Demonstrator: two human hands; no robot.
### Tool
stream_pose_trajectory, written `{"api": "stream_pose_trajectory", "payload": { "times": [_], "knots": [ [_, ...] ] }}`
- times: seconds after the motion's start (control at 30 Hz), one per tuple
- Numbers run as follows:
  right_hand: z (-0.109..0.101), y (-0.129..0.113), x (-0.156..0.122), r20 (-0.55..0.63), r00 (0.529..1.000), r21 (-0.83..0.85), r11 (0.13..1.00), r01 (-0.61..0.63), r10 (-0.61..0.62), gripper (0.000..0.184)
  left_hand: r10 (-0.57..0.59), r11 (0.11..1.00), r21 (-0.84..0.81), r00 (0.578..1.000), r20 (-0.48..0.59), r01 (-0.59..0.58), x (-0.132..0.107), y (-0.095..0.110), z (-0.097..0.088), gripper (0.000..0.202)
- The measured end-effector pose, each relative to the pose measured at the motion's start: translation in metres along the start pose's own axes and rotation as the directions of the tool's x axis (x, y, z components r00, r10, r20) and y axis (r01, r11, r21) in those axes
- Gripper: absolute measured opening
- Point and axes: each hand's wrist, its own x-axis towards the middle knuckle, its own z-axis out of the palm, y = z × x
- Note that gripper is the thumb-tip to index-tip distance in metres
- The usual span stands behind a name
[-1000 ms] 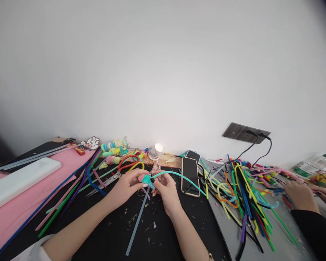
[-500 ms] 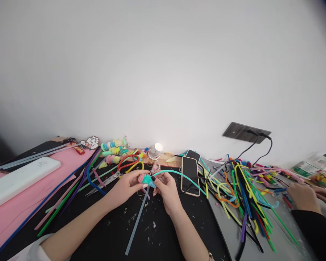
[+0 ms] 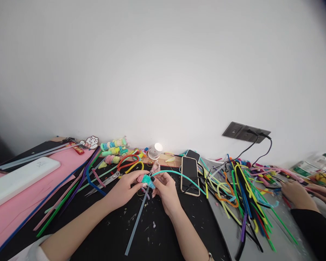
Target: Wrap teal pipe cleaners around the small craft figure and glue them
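Note:
Between the fingers of both hands is a small roll of coiled pipe cleaner (image 3: 145,179), pink at its left end and teal toward the right. My left hand (image 3: 128,188) pinches the pink end. My right hand (image 3: 166,190) grips the teal end with thumb and fingers. From the right hand a loose teal pipe cleaner (image 3: 180,173) arcs rightward across a phone. Below the hands a flat grey-blue strip (image 3: 137,221) lies on the black table (image 3: 103,232); its upper end is hidden near the fingers. Scissors (image 3: 108,179) lie left of my left hand.
Several finished coils (image 3: 114,148) stand by the wall with a small white cup (image 3: 155,150). Two phones (image 3: 189,175) lie right of my hands. Many loose pipe cleaners (image 3: 241,199) cover the grey table. Another person's hand (image 3: 299,195) works at far right. A white case (image 3: 24,181) sits left.
My hands and the coil have barely moved, with only a slight shift of the fingers. At far right the other person's hand has moved a little to the left.

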Motion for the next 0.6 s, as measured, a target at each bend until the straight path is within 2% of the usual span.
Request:
{"api": "stream_pose_trajectory", "payload": {
  "times": [0.13,0.3,0.6],
  "knots": [
    [-0.0004,-0.0020,-0.0004,0.004,1.000,0.023,1.000,-0.009,0.009,0.043,-0.031,0.999,-0.030,0.999,0.034,0.032,0.0000,0.0006,-0.0029,0.043],
    [-0.0017,-0.0030,0.0007,0.008,1.000,0.049,0.998,-0.030,0.029,0.047,-0.096,0.981,-0.159,0.990,0.100,0.111,0.0001,0.0041,-0.0042,0.050],
    [-0.0008,-0.0039,0.0002,0.005,1.000,0.029,0.999,-0.022,0.022,0.042,-0.042,0.994,-0.101,0.998,0.049,0.047,-0.0010,0.0043,-0.0012,0.044]
  ]
}}
